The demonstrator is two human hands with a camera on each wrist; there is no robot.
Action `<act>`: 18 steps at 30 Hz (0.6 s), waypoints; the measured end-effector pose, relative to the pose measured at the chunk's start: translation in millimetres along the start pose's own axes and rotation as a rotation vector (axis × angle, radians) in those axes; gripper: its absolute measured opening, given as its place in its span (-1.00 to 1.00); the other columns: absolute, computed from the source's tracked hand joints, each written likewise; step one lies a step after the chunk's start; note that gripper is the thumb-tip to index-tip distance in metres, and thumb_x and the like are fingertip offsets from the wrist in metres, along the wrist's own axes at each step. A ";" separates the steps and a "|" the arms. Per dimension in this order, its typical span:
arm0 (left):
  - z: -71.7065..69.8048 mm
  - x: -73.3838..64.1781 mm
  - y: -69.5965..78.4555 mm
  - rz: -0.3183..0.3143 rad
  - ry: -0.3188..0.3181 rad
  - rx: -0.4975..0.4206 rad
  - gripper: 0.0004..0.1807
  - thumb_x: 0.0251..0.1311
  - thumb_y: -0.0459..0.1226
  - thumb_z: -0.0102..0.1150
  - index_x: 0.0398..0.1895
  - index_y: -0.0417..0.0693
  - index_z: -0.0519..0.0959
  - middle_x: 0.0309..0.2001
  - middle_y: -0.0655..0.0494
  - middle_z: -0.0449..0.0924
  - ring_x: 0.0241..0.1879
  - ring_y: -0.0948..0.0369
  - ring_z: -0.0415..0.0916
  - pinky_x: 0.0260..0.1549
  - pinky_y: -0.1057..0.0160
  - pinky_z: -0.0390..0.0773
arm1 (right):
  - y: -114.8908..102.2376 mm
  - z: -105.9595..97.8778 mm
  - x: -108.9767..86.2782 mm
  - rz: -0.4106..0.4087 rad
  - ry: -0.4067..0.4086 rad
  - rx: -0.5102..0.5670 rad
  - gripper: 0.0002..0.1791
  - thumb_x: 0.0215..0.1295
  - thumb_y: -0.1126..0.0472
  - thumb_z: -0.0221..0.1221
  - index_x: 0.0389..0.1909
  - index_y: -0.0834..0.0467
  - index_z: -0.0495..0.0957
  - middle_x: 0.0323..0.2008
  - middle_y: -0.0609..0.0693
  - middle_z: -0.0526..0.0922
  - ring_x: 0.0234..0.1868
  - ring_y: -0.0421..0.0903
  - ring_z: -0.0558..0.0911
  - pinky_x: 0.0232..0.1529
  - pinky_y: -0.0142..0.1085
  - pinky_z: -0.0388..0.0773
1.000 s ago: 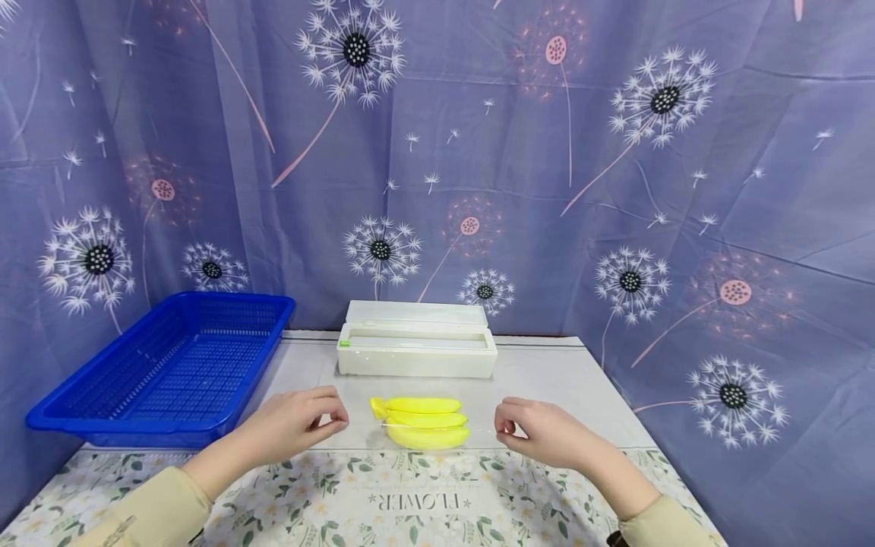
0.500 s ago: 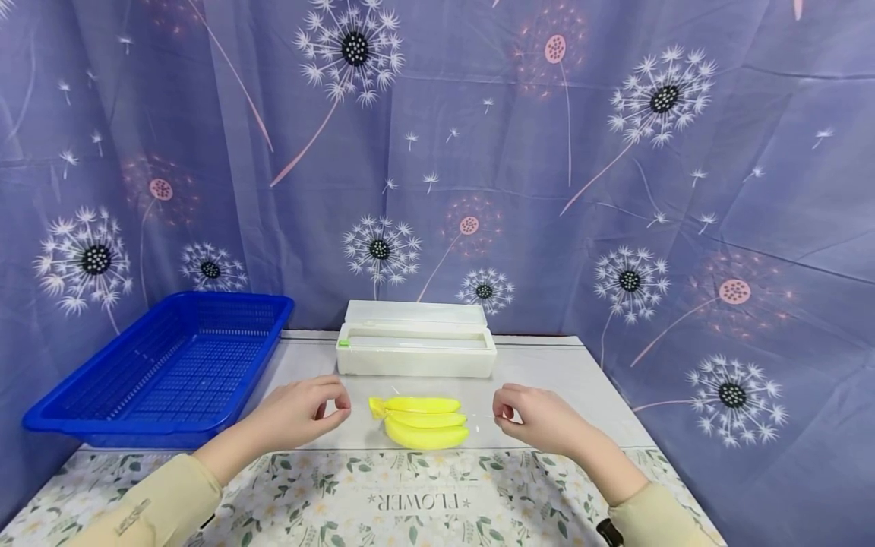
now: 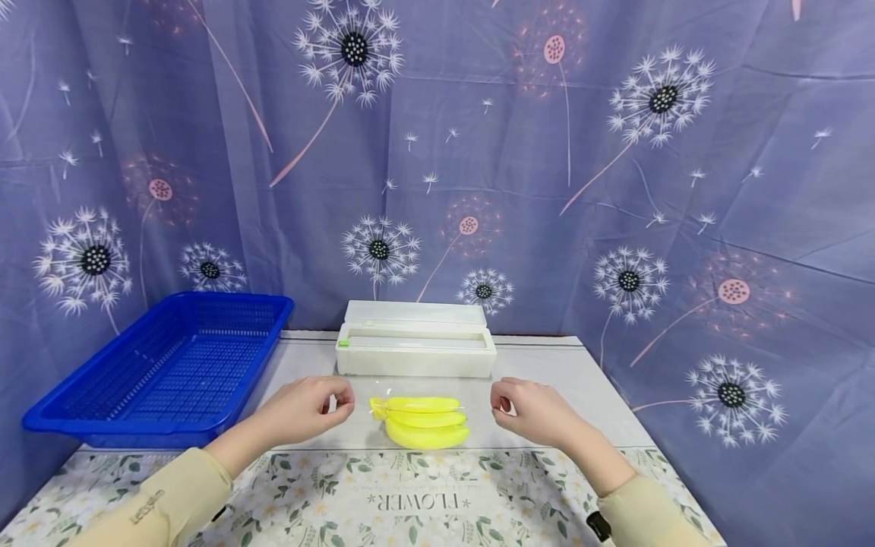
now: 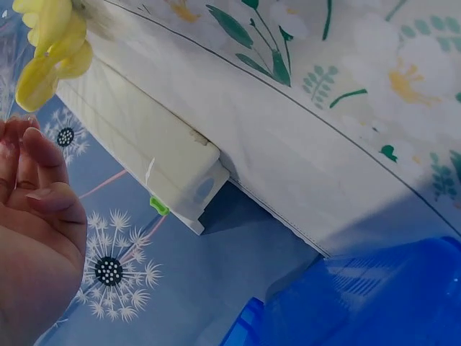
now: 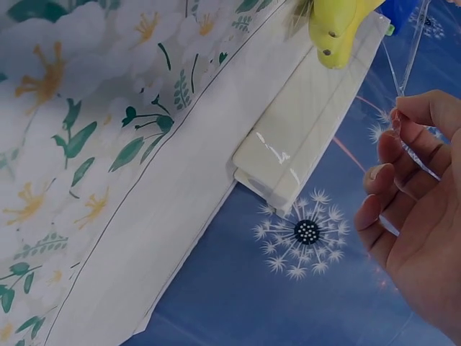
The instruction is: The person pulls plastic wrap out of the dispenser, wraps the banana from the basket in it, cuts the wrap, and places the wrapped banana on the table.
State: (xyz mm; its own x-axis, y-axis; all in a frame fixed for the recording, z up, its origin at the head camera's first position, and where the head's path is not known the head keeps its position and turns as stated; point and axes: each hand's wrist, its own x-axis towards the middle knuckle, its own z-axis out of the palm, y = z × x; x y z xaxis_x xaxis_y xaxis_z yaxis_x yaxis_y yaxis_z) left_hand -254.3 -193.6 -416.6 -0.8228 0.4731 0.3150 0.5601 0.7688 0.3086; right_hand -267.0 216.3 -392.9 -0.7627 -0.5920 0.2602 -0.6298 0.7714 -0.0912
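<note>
A bunch of yellow bananas point(image 3: 425, 429) lies on the pale table strip between my hands. My left hand point(image 3: 306, 410) is to their left, thumb and forefinger pinching clear plastic film at the tips. On the other side my right hand point(image 3: 536, 412) pinches the film's opposite end; in the right wrist view a strand of clear film point(image 5: 405, 68) runs up from those fingertips. Between the hands the film shows mostly as faint glints over the bananas. Behind them stands a long white cling film box point(image 3: 417, 363), its lid raised and a roll inside.
A blue plastic basket point(image 3: 249, 395) stands at the left, near my left forearm. The table front has a floral cloth point(image 3: 417, 524) with printed lettering. A purple dandelion curtain point(image 3: 533, 273) hangs close behind the box and along the right side.
Both hands have risen slightly from one second ago and come a little closer together. Glints on the film have shifted over the bananas, which stay in place.
</note>
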 end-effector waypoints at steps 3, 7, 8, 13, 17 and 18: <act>0.4 1.7 -0.5 -0.012 0.005 -0.020 -0.85 0.29 -0.04 0.20 -0.42 0.48 0.49 -0.53 0.51 0.44 -0.60 0.42 0.34 -0.59 0.32 0.38 | 0.3 1.3 2.0 0.012 0.004 -0.008 -0.79 0.20 0.11 0.21 -0.48 -0.21 0.37 -0.50 -0.22 0.45 -0.58 -0.31 0.31 -0.56 -0.32 0.28; 1.3 3.3 -0.7 -0.029 0.011 -0.030 -0.85 0.28 -0.03 0.20 -0.44 0.49 0.49 -0.57 0.49 0.45 -0.63 0.42 0.33 -0.61 0.32 0.38 | 0.0 2.7 5.4 0.031 -0.003 -0.011 -0.78 0.18 0.12 0.20 -0.50 -0.22 0.36 -0.53 -0.26 0.42 -0.58 -0.31 0.32 -0.57 -0.32 0.28; 1.7 3.7 -0.7 -0.036 0.011 -0.031 -0.84 0.28 -0.03 0.20 -0.44 0.50 0.49 -0.57 0.49 0.45 -0.64 0.42 0.32 -0.61 0.31 0.38 | -0.3 2.8 6.3 0.035 -0.004 -0.011 -0.77 0.17 0.12 0.20 -0.51 -0.22 0.35 -0.53 -0.27 0.41 -0.58 -0.30 0.33 -0.57 -0.32 0.27; 3.3 5.7 -0.2 -0.081 0.009 -0.032 -0.84 0.26 -0.05 0.19 -0.45 0.48 0.49 -0.50 0.53 0.45 -0.64 0.40 0.30 -0.59 0.30 0.37 | -1.3 5.6 11.2 0.059 -0.004 -0.030 -0.77 0.13 0.13 0.19 -0.54 -0.21 0.34 -0.57 -0.32 0.35 -0.58 -0.29 0.34 -0.58 -0.30 0.27; 4.4 7.3 -0.5 -0.122 0.006 -0.030 -0.84 0.22 -0.07 0.19 -0.48 0.47 0.47 -0.50 0.52 0.45 -0.61 0.38 0.32 -0.59 0.28 0.36 | -2.4 8.8 15.5 0.085 -0.010 -0.039 -0.79 0.09 0.13 0.19 -0.55 -0.19 0.35 -0.60 -0.31 0.33 -0.58 -0.28 0.34 -0.59 -0.30 0.27; 4.7 7.6 -0.6 -0.132 0.003 -0.030 -0.84 0.21 -0.07 0.19 -0.48 0.46 0.47 -0.50 0.52 0.45 -0.60 0.37 0.33 -0.60 0.27 0.36 | -2.6 9.8 16.5 0.090 -0.015 -0.043 -0.80 0.08 0.13 0.19 -0.55 -0.18 0.35 -0.61 -0.31 0.33 -0.58 -0.28 0.34 -0.59 -0.30 0.26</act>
State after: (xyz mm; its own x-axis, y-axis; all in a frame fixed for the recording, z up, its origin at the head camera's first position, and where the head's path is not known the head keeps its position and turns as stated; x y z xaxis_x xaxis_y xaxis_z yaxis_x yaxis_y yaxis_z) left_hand -261.4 -188.5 -418.6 -0.8892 0.3675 0.2726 0.4499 0.8108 0.3745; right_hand -279.4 202.2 -397.7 -0.8184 -0.5228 0.2386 -0.5518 0.8309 -0.0719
